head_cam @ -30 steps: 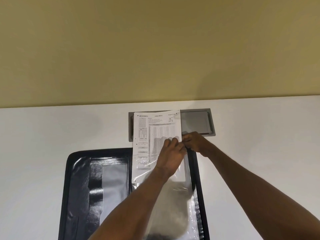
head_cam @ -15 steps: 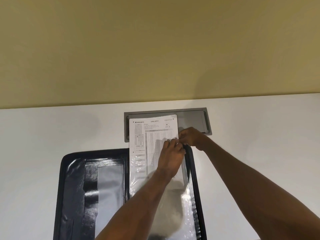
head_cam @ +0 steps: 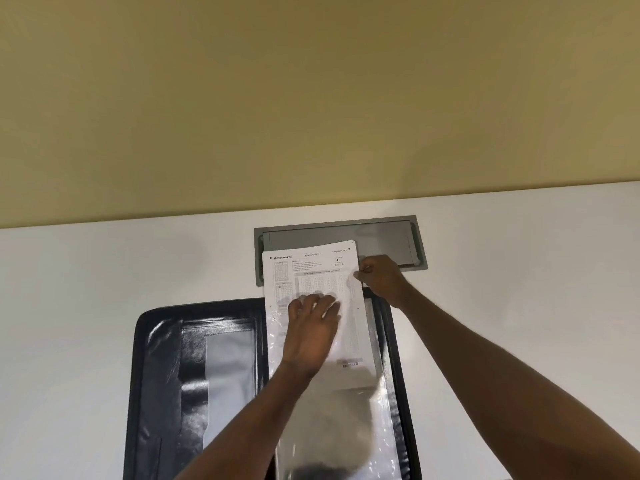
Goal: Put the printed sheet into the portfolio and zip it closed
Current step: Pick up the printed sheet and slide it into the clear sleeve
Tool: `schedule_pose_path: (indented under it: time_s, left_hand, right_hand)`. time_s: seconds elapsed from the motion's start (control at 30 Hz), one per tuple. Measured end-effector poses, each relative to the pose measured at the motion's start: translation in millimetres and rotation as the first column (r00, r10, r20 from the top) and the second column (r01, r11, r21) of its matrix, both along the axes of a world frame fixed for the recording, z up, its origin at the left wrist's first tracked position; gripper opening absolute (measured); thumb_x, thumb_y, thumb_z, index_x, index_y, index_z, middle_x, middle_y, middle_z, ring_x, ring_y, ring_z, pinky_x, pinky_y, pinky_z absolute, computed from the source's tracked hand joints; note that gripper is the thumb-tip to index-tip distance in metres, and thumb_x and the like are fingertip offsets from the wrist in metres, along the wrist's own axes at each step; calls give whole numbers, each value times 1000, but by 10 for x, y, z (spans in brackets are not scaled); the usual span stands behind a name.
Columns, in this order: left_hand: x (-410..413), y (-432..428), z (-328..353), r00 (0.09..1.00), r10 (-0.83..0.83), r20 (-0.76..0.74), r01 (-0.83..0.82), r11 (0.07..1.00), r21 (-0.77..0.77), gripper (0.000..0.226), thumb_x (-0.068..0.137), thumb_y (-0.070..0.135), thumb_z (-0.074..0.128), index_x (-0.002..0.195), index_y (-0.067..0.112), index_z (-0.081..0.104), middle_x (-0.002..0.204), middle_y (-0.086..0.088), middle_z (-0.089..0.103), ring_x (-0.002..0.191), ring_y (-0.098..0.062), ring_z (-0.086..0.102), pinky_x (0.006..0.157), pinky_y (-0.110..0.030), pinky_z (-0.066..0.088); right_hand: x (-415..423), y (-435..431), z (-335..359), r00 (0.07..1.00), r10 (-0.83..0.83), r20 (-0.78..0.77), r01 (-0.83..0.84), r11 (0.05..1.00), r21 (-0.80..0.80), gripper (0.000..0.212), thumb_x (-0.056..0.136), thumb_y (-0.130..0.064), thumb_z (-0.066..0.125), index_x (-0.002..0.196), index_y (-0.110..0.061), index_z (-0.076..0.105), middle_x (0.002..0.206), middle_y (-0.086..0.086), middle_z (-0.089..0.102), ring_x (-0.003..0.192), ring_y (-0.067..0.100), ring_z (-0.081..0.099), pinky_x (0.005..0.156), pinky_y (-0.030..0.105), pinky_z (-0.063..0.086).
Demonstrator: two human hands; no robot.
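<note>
On the white surface point(head_cam: 69, 306), in the lower left of the frame, the black portfolio point(head_cam: 162, 375) lay open and flat, and its left half showed only a glossy inner pocket. In the lower middle, over the right half, the printed sheet point(head_cam: 311, 268) was partly inside a clear sleeve point(head_cam: 384, 427): its lower part was under the plastic, while its top stuck out past the upper edge of the portfolio and covered a part of the grey panel point(head_cam: 381, 237) set in the surface. The left hand point(head_cam: 311, 330) lay flat on the sheet with the fingers spread and pressed on it. Just to the right, the right hand point(head_cam: 382, 278) had curled fingers at the right edge of the sheet and seemed to pinch it. I judge that the insertion was about half done. The sheet had to go fully down, then the portfolio had to be folded and zipped; no zipper pull was visible.
</note>
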State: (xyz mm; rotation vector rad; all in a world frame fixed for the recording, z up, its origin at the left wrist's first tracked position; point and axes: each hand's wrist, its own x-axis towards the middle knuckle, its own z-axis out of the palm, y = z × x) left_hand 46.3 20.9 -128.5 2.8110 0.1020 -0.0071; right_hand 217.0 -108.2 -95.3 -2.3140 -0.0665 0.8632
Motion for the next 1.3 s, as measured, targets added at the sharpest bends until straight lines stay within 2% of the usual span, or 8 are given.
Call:
schedule_pose_path:
  time_s: [0.13, 0.3, 0.57, 0.67, 0.83, 1.07, 1.2, 1.3]
  left_hand:
    - [6, 118, 18, 1000, 6, -7, -5, 1000, 23, 20, 91, 26, 73, 111, 22, 75, 125, 2, 71, 118, -26, 63, 97, -44, 31]
    - [211, 458, 93, 993, 119, -4, -119, 992, -50, 40, 99, 20, 62, 138, 18, 63, 144, -3, 61, 134, -26, 55, 110, -47, 35]
    - [911, 896, 218, 990, -10, -138, -3, 996, -92, 46, 109, 30, 44, 153, 20, 44, 150, -4, 55, 140, -28, 47, 122, -48, 21]
    - [988, 937, 211, 984, -35, -174, 19, 995, -96, 39, 110, 29, 43, 147, 22, 53, 140, -3, 63, 133, -28, 55, 121, -47, 25]
    - [1023, 941, 232, 990, 59, -124, -102, 921, -376, 24, 104, 8, 55, 120, 6, 73, 108, -15, 73, 102, -33, 67, 94, -41, 50]
    - [937, 980, 300, 992, 73, -103, -114, 864, -490, 19, 102, 3, 59, 113, 1, 74, 105, -19, 74, 98, -34, 68, 92, -48, 53]
    - [905, 1001, 343, 993, 40, -107, -90, 848, -523, 16, 102, 3, 58, 110, 4, 72, 103, -12, 75, 96, -28, 69, 89, -45, 55]
    - [887, 984, 366, 994, 30, -101, -81, 832, -549, 12, 99, 1, 61, 109, 6, 67, 101, -10, 76, 95, -26, 70, 85, -40, 58]
  right_hand:
    - [-124, -146, 16, 999, 6, -40, -6, 1000, 6, 16, 89, -7, 77, 94, 8, 75, 104, 22, 78, 95, 40, 75, 86, 45, 60]
    - [-120, -193, 41, 998, 32, -46, -33, 999, -23, 12, 85, -4, 80, 84, 6, 74, 95, 20, 78, 81, 29, 70, 79, 36, 55]
    - [-80, -153, 217, 996, -42, -82, 53, 988, 145, 16, 92, -1, 71, 99, 12, 68, 108, 25, 76, 101, 46, 71, 95, 56, 58]
    - [-131, -208, 240, 980, -98, -175, 138, 963, 233, 16, 95, 2, 67, 102, 16, 62, 114, 27, 74, 107, 47, 70, 97, 61, 56]
    - [-287, -257, 240, 966, -134, -220, 190, 947, 259, 25, 93, -13, 74, 108, 7, 67, 114, 18, 76, 106, 37, 73, 95, 60, 58]
    - [-682, -407, 130, 971, -204, -127, 222, 964, 146, 38, 78, -16, 88, 107, -4, 65, 100, 11, 79, 97, 28, 75, 94, 49, 59]
    - [-829, -442, 79, 961, -257, -103, 268, 958, 104, 37, 78, -11, 87, 108, -6, 65, 100, 14, 74, 87, 25, 69, 75, 32, 58]
    - [-815, -443, 54, 942, -315, -114, 328, 935, 133, 32, 79, -1, 83, 106, -4, 66, 97, 14, 75, 87, 27, 70, 82, 39, 59]
